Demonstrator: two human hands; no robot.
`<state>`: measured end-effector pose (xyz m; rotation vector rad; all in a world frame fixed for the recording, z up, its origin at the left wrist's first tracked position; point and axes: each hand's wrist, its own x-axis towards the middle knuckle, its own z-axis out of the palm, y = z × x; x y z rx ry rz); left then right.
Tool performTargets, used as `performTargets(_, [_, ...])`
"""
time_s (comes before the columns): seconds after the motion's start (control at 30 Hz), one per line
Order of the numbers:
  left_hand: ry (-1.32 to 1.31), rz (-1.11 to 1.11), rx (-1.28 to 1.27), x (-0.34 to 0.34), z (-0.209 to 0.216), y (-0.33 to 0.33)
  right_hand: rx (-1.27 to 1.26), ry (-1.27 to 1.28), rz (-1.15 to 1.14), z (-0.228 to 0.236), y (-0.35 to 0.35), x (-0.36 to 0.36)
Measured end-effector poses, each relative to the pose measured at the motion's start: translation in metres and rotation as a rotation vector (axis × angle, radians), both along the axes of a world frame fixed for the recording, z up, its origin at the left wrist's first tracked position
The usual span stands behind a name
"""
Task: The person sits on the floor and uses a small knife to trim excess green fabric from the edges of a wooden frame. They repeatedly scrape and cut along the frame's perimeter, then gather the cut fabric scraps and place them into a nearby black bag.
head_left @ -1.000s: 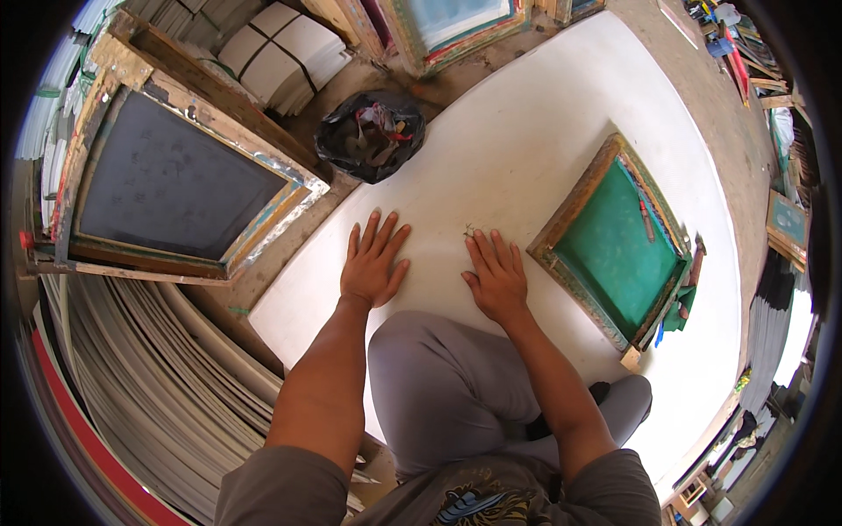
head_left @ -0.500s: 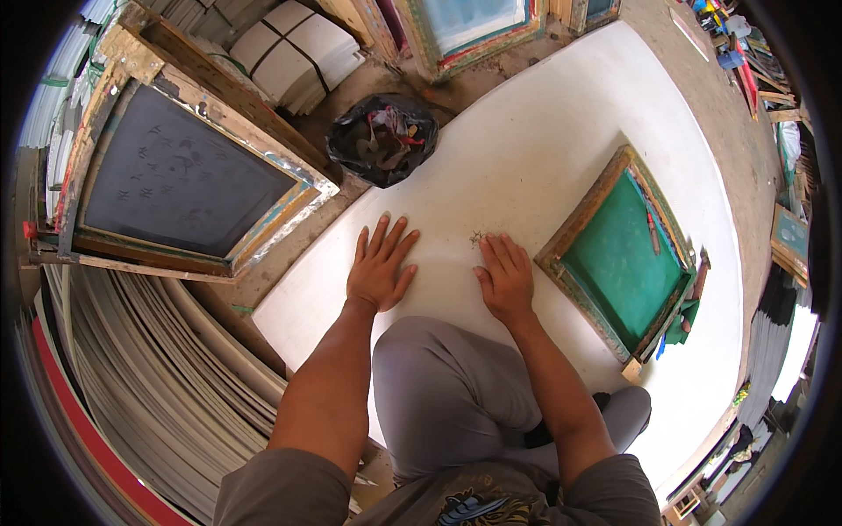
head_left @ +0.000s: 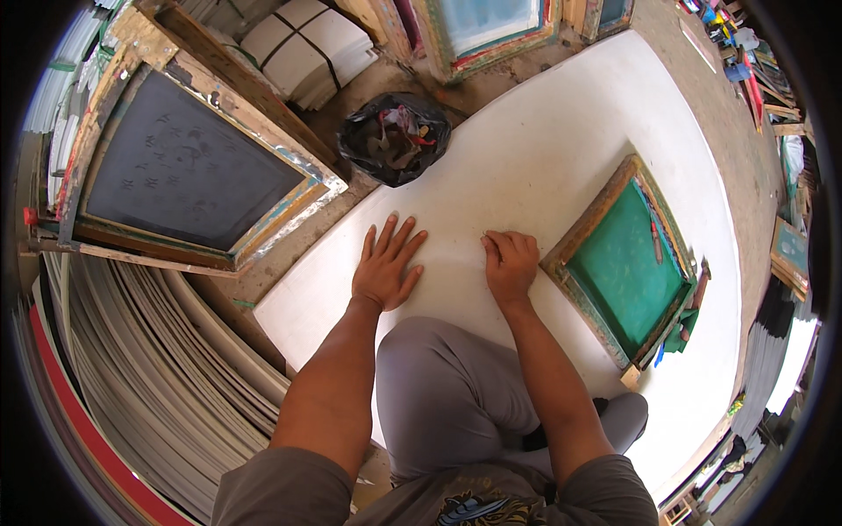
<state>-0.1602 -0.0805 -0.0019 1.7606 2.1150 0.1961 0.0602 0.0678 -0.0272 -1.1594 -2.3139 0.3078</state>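
My left hand (head_left: 388, 261) lies flat on the white board (head_left: 491, 167), palm down with its fingers spread. To the right of it, my right hand (head_left: 511, 265) rests on the same board with its fingers curled together in a pinch. Whatever those fingers hold, if anything, is hidden beneath them. Just right of my right hand lies a wooden-framed printing screen (head_left: 624, 263) with green mesh. A thin dark tool (head_left: 656, 242) with a reddish part rests inside its frame.
A black plastic bag (head_left: 395, 140) holding scraps stands beyond the board. At left, a dark-meshed frame (head_left: 189, 162) leans above stacked grey sheets (head_left: 167, 351). More painted frames (head_left: 491, 35) and a strapped white bundle (head_left: 307, 53) stand at the back.
My right hand's fingers have curled from stretched out to a pinch. The small dark tangle at their tips no longer shows. My left hand stays flat; the whole view has shifted slightly.
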Motion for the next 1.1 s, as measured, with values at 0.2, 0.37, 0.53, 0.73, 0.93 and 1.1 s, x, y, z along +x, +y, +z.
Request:
performTargets(0.2, [0.033,-0.006,-0.008,0.000,-0.001,-0.002,0.010,-0.052,-0.151,0.011,-0.017,-0.007])
performTargets(0.37, [0.037,-0.007,-0.021,0.001,0.001,0.001,0.021,-0.009,-0.184,-0.004,-0.015,-0.014])
performTargets(0.53, [0.029,0.001,-0.018,0.000,0.001,0.000,0.098,-0.042,-0.176,-0.006,-0.013,-0.020])
performTargets(0.73, [-0.004,0.006,-0.001,0.000,0.000,0.000,0.197,-0.170,-0.111,-0.009,0.001,-0.021])
performTargets(0.93, [-0.044,0.008,0.034,0.001,0.001,-0.001,-0.254,0.054,-0.173,0.004,0.020,-0.019])
performTargets(1.1, [-0.038,0.009,0.025,-0.001,0.000,-0.002,-0.500,0.228,-0.130,0.047,0.039,-0.058])
